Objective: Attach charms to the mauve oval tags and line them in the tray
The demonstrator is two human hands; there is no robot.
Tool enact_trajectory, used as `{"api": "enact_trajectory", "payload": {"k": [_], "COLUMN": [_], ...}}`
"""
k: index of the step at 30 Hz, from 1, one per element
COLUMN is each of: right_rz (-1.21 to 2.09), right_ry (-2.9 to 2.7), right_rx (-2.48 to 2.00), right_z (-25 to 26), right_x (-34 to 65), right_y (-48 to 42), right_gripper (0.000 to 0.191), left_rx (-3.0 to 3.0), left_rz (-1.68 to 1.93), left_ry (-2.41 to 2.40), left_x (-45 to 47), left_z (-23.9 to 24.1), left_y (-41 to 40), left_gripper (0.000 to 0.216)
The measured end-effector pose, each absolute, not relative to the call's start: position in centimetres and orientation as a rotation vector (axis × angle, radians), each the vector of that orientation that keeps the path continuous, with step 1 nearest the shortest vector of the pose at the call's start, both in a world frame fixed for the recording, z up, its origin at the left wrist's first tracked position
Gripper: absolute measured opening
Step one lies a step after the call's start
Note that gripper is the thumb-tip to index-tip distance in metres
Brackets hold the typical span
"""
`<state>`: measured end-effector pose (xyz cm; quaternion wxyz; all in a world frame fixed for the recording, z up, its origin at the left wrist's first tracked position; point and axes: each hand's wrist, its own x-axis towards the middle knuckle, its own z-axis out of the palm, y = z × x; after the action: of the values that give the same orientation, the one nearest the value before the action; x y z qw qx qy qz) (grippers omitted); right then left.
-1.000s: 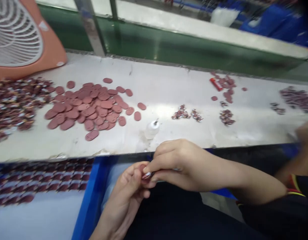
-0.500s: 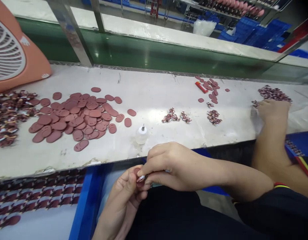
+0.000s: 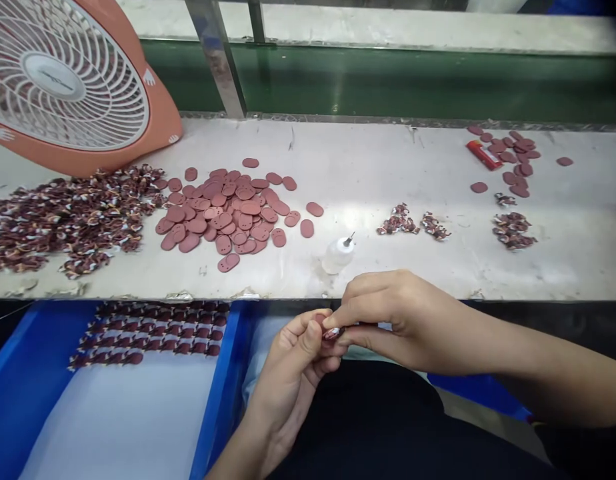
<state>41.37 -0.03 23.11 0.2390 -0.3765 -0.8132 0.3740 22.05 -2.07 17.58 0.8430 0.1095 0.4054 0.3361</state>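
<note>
Below the bench edge, my left hand (image 3: 295, 370) pinches a reddish-brown oval disc (image 3: 320, 320) between thumb and fingers. My right hand (image 3: 408, 320) has its thumb and forefinger closed on a small painted figurine (image 3: 333, 333) in brown and white, which touches the disc. My fingers hide parts of both pieces. Just beyond my hands stands a small clear bottle (image 3: 338, 257) with a white cap and a thin metal tip. Left of the bottle lies a pile of matching oval discs (image 3: 228, 210), some with small holes.
An orange fan (image 3: 163, 123) stands behind a heap of figurines (image 3: 73, 220) at left. Small figurine clusters (image 3: 401, 220) and a red lighter (image 3: 483, 155) among discs lie at right. A blue tray (image 3: 215, 407) below holds rows of figurines on discs.
My view has swung left and down, so more of the fan and tray shows. The other person's arm at right has left the picture. My hands keep their pinch on the disc and figurine.
</note>
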Motion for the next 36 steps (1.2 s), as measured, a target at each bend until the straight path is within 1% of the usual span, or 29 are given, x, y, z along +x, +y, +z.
{"api": "enact_trajectory", "payload": {"k": [6,20,27,36], "right_rz": [1.017,0.974,1.001,1.066], "right_ry": [-2.225,-2.294,-2.326,-2.293], "right_rx": [-1.008,-1.011,-1.028,-1.035], "right_z": [23.0,23.0,23.1,23.5], "right_x": [41.1,39.7,39.2,38.2], "right_y": [0.4,0.9,0.5,0.4], "right_gripper": [0.01,0.013,0.015,0.014], "left_rx": [0.212,0.172,0.147,0.118], "left_rz": [0.731,0.787,0.799,0.809], "left_ry": [0.839,0.817,0.815,0.837], "left_x": [21.9,20.9,20.5,19.7], "left_z": [17.2,16.9,17.1,16.6], "left_y": [-1.9,-2.4,-2.8,-3.2], "left_gripper": [0.033,0.028,0.03,0.04]}}
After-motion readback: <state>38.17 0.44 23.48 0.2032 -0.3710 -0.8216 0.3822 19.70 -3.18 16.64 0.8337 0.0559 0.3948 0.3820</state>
